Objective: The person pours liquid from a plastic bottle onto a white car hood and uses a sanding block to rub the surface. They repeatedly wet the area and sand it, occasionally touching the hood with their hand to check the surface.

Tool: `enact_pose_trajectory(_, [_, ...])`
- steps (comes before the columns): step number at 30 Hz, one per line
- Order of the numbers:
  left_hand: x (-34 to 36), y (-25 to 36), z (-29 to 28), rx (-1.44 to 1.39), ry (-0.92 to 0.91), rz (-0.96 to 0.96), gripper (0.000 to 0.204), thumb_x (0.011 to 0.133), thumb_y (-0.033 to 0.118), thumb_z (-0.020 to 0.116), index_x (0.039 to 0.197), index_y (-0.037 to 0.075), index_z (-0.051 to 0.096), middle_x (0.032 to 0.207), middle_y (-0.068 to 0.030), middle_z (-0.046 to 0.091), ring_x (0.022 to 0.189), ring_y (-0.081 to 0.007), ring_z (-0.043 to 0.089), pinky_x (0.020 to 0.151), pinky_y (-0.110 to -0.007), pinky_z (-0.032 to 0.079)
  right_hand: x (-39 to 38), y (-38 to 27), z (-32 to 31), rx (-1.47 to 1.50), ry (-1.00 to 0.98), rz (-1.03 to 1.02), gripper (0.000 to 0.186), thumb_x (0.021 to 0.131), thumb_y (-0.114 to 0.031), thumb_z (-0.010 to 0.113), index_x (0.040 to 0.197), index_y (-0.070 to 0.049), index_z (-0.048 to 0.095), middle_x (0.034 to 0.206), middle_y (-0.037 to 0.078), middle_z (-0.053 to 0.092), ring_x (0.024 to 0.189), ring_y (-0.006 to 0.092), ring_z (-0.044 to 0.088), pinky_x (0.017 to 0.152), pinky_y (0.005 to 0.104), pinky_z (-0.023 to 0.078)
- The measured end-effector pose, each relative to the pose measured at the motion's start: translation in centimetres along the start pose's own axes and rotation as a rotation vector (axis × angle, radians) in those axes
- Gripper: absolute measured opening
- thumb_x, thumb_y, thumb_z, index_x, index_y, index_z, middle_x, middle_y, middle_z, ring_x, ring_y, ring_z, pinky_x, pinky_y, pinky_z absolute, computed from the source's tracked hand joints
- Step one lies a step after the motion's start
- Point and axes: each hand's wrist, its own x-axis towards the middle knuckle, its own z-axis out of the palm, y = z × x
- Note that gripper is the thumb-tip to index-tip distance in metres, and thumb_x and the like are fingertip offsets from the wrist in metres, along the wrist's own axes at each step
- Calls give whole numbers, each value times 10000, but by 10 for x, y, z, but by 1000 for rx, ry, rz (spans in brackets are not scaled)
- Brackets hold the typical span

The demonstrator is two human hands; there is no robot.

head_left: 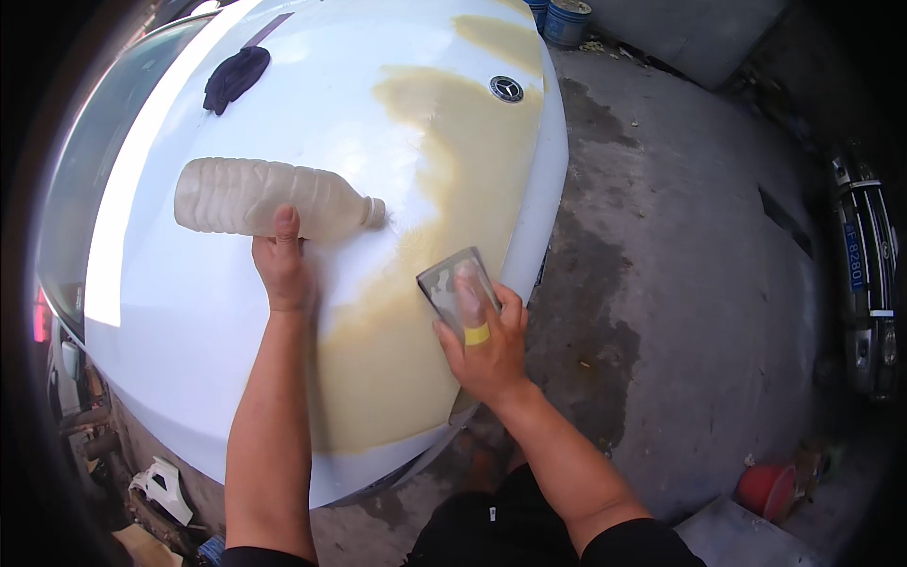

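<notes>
My left hand (282, 269) is wrapped round a cloudy plastic bottle (231, 197), thumb on top. The bottle lies sideways over the white car panel (179, 321), its neck pointing right toward a wet, shiny spot. I cannot tell whether it touches the panel. Under the fingers of my right hand (491, 354) is a grey sheet of sandpaper (442, 283), pressed on the panel near its right edge. Yellow tape circles one finger of that hand, and the fingertips are slightly blurred. A yellowish bare patch (378, 392) spreads over the panel around the sandpaper.
A round emblem (506, 89) sits near the panel's far right edge. A dark cloth (236, 78) lies at the far left. Blue buckets (567, 24) stand beyond the car. On the right are a car's front bumper (869, 274) and a red basin (765, 489).
</notes>
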Motion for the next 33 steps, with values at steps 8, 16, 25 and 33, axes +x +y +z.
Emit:
enact_pose_trajectory(8, [1, -5, 8, 18, 25, 11, 653, 945, 479, 608, 1327, -28, 456, 1270, -102, 549, 1159, -215, 534, 1004, -359, 418, 85, 23, 3, -88, 9, 61, 688, 843, -250, 711, 1438, -76, 414, 1406, 113, 517, 1162, 373, 441, 957, 493, 373])
enact_pose_trajectory(16, [-3, -5, 2, 41, 45, 39, 646, 942, 479, 614, 1327, -18, 465, 1262, -87, 551, 1152, -193, 527, 996, -339, 414, 31, -12, 4, -51, -49, -57, 702, 808, -208, 739, 1427, -77, 435, 1426, 112, 505, 1166, 357, 447, 973, 475, 365])
enact_pose_trajectory(25, [-2, -11, 13, -5, 142, 113, 636, 950, 469, 614, 1296, -52, 494, 1236, -115, 570, 1139, -200, 524, 1006, -335, 394, 20, -29, 14, -50, -78, -81, 725, 793, -207, 746, 1433, -63, 435, 1430, 126, 488, 1160, 368, 454, 984, 484, 365])
enact_pose_trajectory(33, [2, -13, 26, -85, 150, 149, 570, 973, 421, 599, 1283, -47, 499, 1232, -110, 569, 1125, -195, 530, 994, -330, 403, 103, -2, 21, -127, 8, -5, 659, 833, -236, 710, 1412, -48, 459, 1458, 119, 471, 1125, 367, 453, 926, 468, 391])
